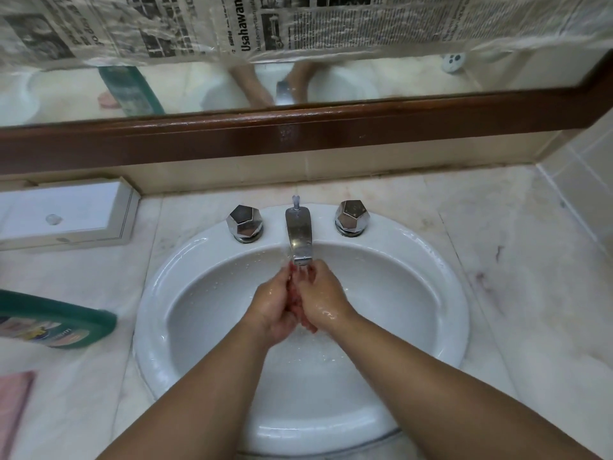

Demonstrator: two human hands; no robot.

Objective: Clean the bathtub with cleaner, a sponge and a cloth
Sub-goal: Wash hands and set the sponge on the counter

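My left hand and my right hand were pressed together, palm to palm, with the fingers pointing up at the tap. They held nothing. Both hands were wet and shiny. The fingertips sat right under the mouth of the tap, and a thin bit of water ran onto them. My two bare arms reached in from the bottom, over the white sink.

My hands were over the middle of the bowl. Small drops of water lay on the inside of the sink. The left knob and the right knob stood on the back rim, one on each side of the tap. Both were shiny metal.

The sink was set into a pale stone bench. A green bottle with a bright label lay on its side on the bench, to the left of the sink and near its rim. A flat pink thing lay on the bench at the low left corner. I could not tell if it was the cloth or the sponge. A white box sat on the bench at the back left.

Behind the sink a mirror hung in a brown frame. Newspaper under clear plastic covered its top part.
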